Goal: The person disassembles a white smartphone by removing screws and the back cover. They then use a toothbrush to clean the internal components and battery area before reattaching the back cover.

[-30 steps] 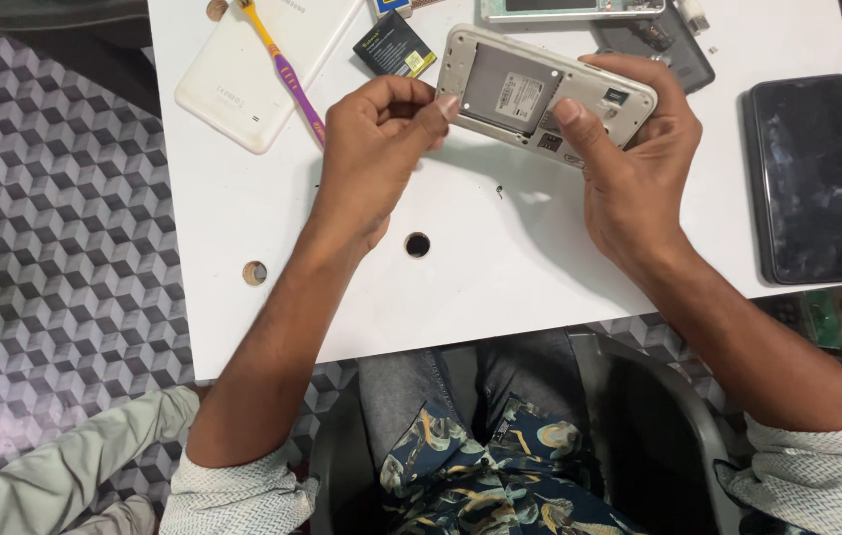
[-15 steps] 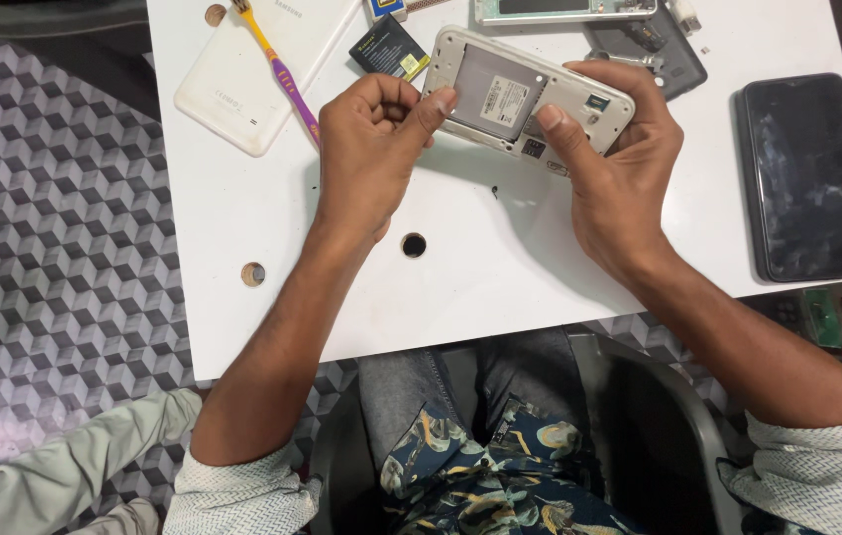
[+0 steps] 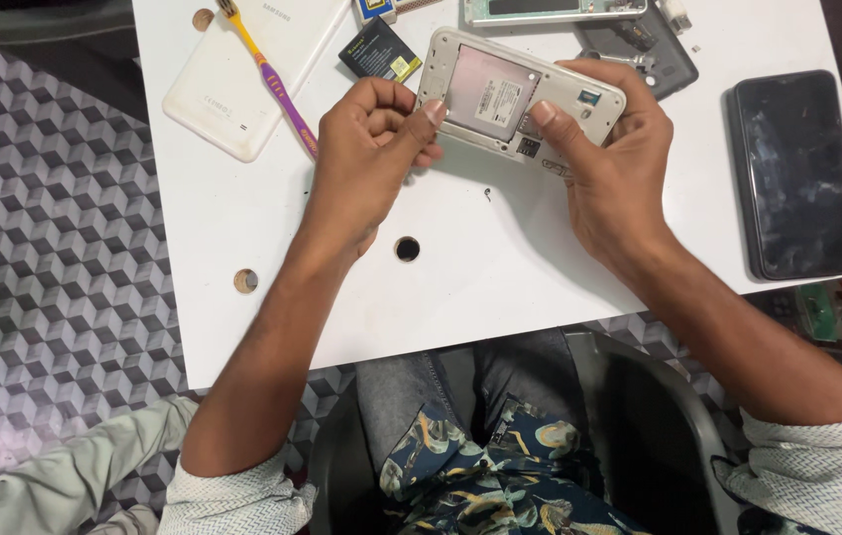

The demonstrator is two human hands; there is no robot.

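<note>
We hold an opened white phone point(image 3: 518, 101), back cover off, just above the white table point(image 3: 500, 287) near its far edge. Our right hand point(image 3: 611, 178) wraps its right end, thumb on the lower rim. Our left hand point(image 3: 366, 159) is curled, its thumb pressing the phone's left edge; whether anything sits inside that fist we cannot tell. A black battery point(image 3: 379, 52) lies just beside it.

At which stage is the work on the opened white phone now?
Done: the white phone has its back cover off and its battery bay empty; a black battery lies on the white table beside it, and a white cover further left. In hand: the right hand grips the phone while the left hand presses its edge. Left: the phone is not yet closed.
</note>
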